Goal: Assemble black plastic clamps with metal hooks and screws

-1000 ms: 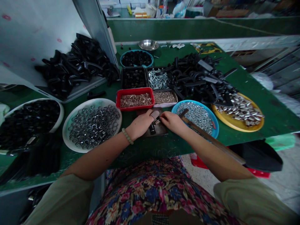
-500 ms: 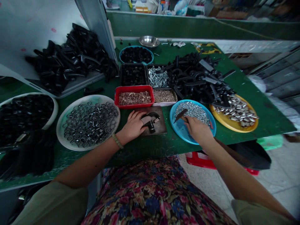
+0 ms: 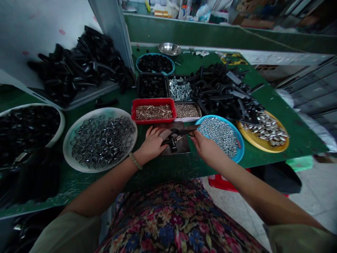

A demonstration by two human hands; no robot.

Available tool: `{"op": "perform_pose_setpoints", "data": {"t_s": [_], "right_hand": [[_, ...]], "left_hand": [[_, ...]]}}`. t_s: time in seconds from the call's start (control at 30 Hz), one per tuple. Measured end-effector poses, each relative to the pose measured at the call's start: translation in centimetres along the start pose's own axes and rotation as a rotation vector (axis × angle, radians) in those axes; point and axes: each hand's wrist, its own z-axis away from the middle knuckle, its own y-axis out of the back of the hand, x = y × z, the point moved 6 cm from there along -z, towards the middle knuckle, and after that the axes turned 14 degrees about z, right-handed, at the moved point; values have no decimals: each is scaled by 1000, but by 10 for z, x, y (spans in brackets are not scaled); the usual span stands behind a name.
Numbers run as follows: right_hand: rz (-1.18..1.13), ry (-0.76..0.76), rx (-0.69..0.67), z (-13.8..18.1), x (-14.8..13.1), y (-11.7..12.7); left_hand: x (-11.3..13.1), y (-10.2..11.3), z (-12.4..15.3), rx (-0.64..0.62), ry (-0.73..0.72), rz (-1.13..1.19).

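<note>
On a metal plate (image 3: 182, 148), the left hand (image 3: 153, 143) keeps its grip clamped on a black part (image 3: 172, 144), apparently to steady it, while the right hand (image 3: 206, 144) clasps a dark tool (image 3: 189, 130) near it.

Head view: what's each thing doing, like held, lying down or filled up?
Left grip, holding black part
Right grip, holding dark tool
Black part, on metal plate
Dark tool, held
Metal plate, lying flat
Red tray, well filled
Ring bowl, partly filled
Yellow plate, partly covered
</note>
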Motion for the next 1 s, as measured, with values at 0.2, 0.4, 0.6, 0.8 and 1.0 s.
{"op": "perform_pose_setpoints", "data": {"t_s": [0.2, 0.4, 0.6, 0.8, 1.0], "right_hand": [[27, 91, -76, -9, -16, -6], [333, -268, 91, 28, 72, -20], [528, -188, 249, 11, 105, -16], [477, 58, 105, -111, 72, -9], [539, 139, 15, -159, 60, -19]], "left_hand": [[-1, 3, -1, 54, 40, 48], [19, -10, 13, -109, -77, -130], [31, 11, -15, -59, 28, 305], [12, 1, -21, -184, 250, 185], [20, 20, -39, -111, 79, -208]]}}
